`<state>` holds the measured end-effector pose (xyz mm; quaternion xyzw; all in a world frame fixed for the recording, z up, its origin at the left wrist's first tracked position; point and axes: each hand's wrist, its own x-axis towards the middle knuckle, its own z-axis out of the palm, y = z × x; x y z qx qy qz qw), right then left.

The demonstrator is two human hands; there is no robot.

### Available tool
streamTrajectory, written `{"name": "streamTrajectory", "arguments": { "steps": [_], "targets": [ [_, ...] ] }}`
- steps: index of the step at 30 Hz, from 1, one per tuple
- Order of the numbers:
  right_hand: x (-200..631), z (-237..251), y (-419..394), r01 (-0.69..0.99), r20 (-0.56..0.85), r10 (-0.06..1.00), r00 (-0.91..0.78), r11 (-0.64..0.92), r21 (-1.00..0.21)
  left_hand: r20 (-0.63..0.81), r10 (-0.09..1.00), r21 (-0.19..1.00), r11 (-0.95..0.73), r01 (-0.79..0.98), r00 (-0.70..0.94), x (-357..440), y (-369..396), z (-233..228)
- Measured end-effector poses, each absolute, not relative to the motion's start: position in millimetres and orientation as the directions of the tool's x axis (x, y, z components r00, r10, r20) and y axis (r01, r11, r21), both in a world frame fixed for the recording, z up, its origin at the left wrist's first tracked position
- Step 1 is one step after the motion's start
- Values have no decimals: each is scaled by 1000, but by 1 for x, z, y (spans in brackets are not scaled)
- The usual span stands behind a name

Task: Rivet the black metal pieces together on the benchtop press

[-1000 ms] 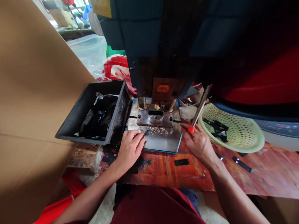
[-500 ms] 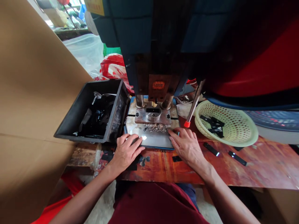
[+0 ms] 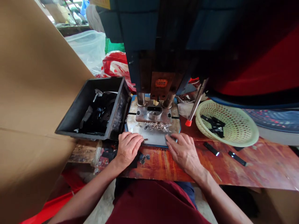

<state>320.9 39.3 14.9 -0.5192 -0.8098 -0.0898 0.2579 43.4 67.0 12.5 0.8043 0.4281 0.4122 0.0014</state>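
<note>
At the front left of the press base plate (image 3: 155,140), my left hand (image 3: 128,147) has its fingers drawn together. A small thin piece (image 3: 146,139) shows at its fingertips, too small to name. My right hand (image 3: 183,151) is at the plate's front right, thumb and forefinger closed together; whatever they hold is blurred. Between and beyond the hands, a heap of small shiny metal bits (image 3: 157,126) lies against the steel die block (image 3: 153,115). A black strip (image 3: 154,109) sits on top of the block, beneath the raised press head (image 3: 161,84).
A dark bin (image 3: 118,113) of black pieces stands left. To the right are a lever with a red tip (image 3: 188,123), a pale green basket (image 3: 243,132) with black parts, and two loose black strips (image 3: 211,148) on the reddish table (image 3: 268,165). Cardboard (image 3: 30,93) walls the far left.
My left fingers have come together from a spread pose, and the bright piece beside them is now a thin dark edge. My right hand has shifted slightly left and nearer. The view has moved slightly.
</note>
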Motion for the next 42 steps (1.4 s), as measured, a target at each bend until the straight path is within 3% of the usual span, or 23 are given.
{"name": "streamTrajectory", "arguments": {
  "steps": [3,6,10,13,16,30,42],
  "targets": [
    [320,14,37,892,519,799,-303,430,-141,554,816,581,-519,627,163,50,68,22],
    [322,16,39,900,523,803,-284,411,-142,332,943,815,-305,493,34,57,69,33],
    [321,18,43,896,530,798,-287,420,-147,-5,1000,981,5,192,0,66,71,47],
    [317,18,43,895,537,793,-287,423,-146,-138,990,990,139,-15,38,69,76,54],
    [314,17,39,889,538,783,-311,441,-127,-186,982,977,189,-101,43,69,79,56],
    [308,13,24,899,581,747,-323,433,-58,-206,978,974,208,-88,30,67,81,56],
    [303,9,24,874,587,729,-352,480,-72,-230,970,970,236,-67,83,61,79,60]
  ]
}}
